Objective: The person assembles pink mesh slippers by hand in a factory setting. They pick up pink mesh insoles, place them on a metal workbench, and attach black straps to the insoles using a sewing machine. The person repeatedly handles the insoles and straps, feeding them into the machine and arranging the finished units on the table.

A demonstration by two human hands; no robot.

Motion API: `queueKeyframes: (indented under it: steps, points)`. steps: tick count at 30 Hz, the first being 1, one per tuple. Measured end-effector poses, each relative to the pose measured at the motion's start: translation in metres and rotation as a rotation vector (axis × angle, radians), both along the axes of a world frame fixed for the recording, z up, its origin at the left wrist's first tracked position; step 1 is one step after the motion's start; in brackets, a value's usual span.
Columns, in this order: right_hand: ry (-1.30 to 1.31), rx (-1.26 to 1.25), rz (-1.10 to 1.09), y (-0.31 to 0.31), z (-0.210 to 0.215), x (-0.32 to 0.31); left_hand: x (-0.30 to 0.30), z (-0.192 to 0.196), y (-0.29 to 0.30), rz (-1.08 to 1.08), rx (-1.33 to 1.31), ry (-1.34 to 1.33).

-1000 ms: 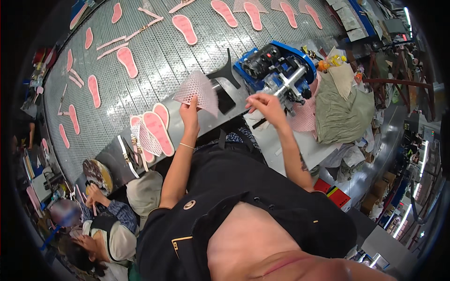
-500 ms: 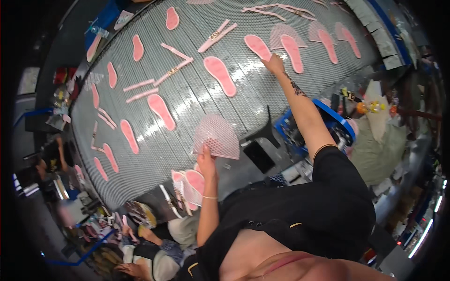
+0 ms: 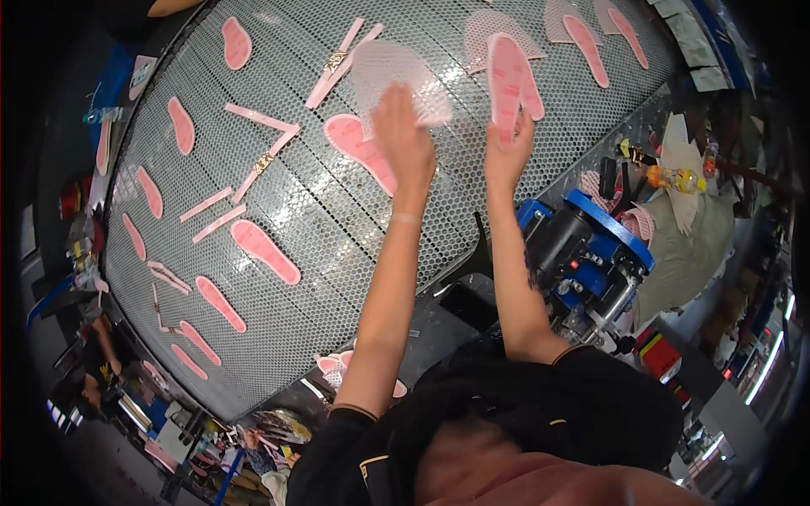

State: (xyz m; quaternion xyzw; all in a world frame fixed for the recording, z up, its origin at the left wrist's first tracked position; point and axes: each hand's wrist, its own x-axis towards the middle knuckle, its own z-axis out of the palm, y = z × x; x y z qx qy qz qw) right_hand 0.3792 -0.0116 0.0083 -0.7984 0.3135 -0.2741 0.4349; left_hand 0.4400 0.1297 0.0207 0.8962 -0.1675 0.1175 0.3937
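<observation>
A pink insole is gripped at its lower end by my right hand, thumb on its upper face. It overlaps another pink insole, which lies by a pale pink mesh piece. My left hand, palm down and a little blurred, is on the lower part of a second rounded mesh piece, which lies low over the honeycomb-patterned grey surface. Partly behind that hand, a pink insole rests on the surface.
More insoles and pink straps with gold ornaments lie in rows leftward. Near the edge are a dark phone and a blue-and-black machine. A bottle with yellow-orange contents stands right. Another person is at far left.
My right hand has lifted the insole and drawn it nearer. My left hand has carried the mesh piece up and forward onto the grey surface. The view has shifted.
</observation>
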Motion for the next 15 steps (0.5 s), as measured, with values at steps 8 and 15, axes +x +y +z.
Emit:
queueKeyframes:
  steps: [8,15]
  points:
    - [-0.076,-0.207,0.045,0.026,0.038,-0.027,-0.103,-0.022,0.017,-0.096,0.134,0.194]
    - [0.291,-0.338,0.075,0.088,-0.028,-0.034,-0.271,0.006,0.131,0.071,0.111,0.309]
